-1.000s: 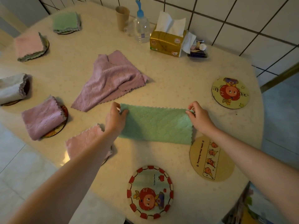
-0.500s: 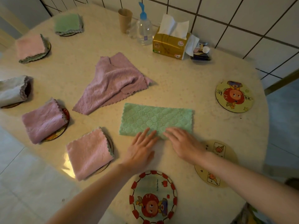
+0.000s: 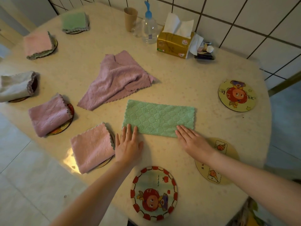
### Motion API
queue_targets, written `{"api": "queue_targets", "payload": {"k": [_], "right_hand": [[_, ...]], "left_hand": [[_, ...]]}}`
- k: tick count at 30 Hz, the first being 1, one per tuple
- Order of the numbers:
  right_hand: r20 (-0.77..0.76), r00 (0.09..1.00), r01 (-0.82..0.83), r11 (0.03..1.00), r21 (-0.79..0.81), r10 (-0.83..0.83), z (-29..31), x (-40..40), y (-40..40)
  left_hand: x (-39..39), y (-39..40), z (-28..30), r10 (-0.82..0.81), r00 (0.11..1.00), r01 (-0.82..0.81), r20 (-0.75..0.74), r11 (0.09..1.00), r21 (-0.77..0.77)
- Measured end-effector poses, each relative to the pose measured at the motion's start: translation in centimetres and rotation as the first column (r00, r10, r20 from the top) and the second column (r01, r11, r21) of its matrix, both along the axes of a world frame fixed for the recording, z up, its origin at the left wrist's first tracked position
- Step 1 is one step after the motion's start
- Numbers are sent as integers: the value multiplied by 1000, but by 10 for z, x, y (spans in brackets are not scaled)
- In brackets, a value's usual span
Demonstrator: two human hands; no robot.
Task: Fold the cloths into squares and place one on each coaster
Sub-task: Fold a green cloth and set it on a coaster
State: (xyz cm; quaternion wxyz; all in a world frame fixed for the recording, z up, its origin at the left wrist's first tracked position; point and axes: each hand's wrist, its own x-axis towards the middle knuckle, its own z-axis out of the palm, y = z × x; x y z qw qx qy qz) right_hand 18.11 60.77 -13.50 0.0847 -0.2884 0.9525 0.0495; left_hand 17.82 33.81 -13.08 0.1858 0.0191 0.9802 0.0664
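Note:
A green cloth [image 3: 160,117] lies folded in half as a long rectangle in the middle of the table. My left hand [image 3: 127,145] rests flat, fingertips on its near left corner. My right hand [image 3: 191,140] lies flat with fingertips on its near right corner. Neither hand holds anything. A crumpled purple cloth [image 3: 116,79] lies behind it. Three coasters are bare: a red-rimmed coaster [image 3: 154,192] near me, a yellow coaster [image 3: 215,160] partly under my right arm, and a cartoon coaster [image 3: 237,95] at the right.
Folded cloths sit on coasters along the left: pink [image 3: 92,146], purple [image 3: 48,115], white [image 3: 15,85], pink [image 3: 39,44], green [image 3: 75,22]. At the back stand a tissue box [image 3: 175,42], a pump bottle [image 3: 149,28] and a paper cup [image 3: 130,18]. The table edge curves at right.
My hands let go of the far corners of the green cloth, came to its near edge and then slid apart along it to the two near corners.

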Motion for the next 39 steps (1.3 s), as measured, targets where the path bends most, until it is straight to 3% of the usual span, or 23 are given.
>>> {"api": "queue_targets", "payload": {"k": [8, 16, 19, 22, 27, 32, 35, 39], "right_hand": [[-5, 982, 191, 981, 29, -191, -4, -3, -25], [-5, 998, 60, 998, 7, -60, 22, -14, -7], [-35, 999, -13, 997, -72, 10, 35, -2, -6], [8, 995, -99, 989, -105, 100, 41, 24, -10], [23, 979, -190, 940, -283, 204, 66, 67, -22], [37, 977, -157, 835, -527, 208, 66, 73, -15], [115, 968, -174, 928, -329, 222, 42, 62, -2], [199, 894, -368, 910, -189, 403, 17, 60, -9]], "left_hand": [[-14, 14, 5, 39, 995, -32, 88, 996, -79], [-9, 20, 9, 46, 998, -45, 38, 998, -45], [5, 39, 12, -164, 985, 167, -53, 984, 63], [24, 55, 8, -368, 921, 383, -127, 915, 129], [50, 59, 2, -434, 894, 448, -111, 875, 186], [72, 29, -4, -566, 785, 614, -251, 762, 205], [80, 2, -1, -642, 715, 694, -275, 698, 176], [91, -25, -4, -706, 682, 730, -191, 673, 122]]}}
